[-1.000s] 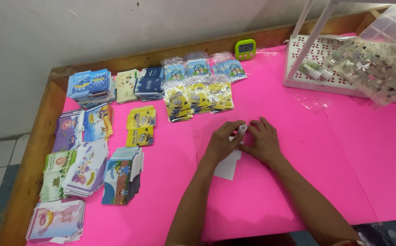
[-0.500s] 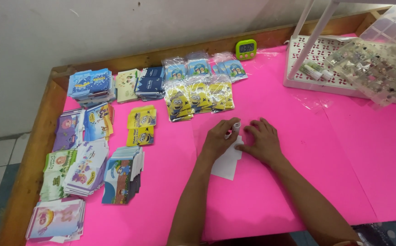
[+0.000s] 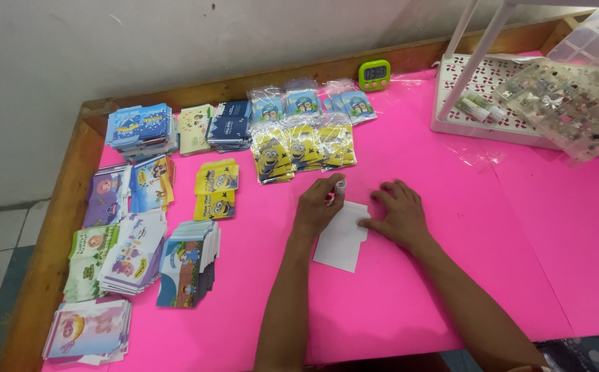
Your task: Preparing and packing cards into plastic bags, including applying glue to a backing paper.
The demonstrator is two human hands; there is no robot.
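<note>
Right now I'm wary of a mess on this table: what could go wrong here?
1. The left hand pinches a small tube over the white card; it might smear.
2. The right hand pins only the card's edge, so it may slide.
3. The yellow packets lie close and could be nudged.

We see yellow cartoon packets [image 3: 304,150] mid-table, blue packets [image 3: 307,102] behind them, colourful card stacks [image 3: 134,234] at left, a green timer's grey screen [image 3: 374,71] by the wall
</note>
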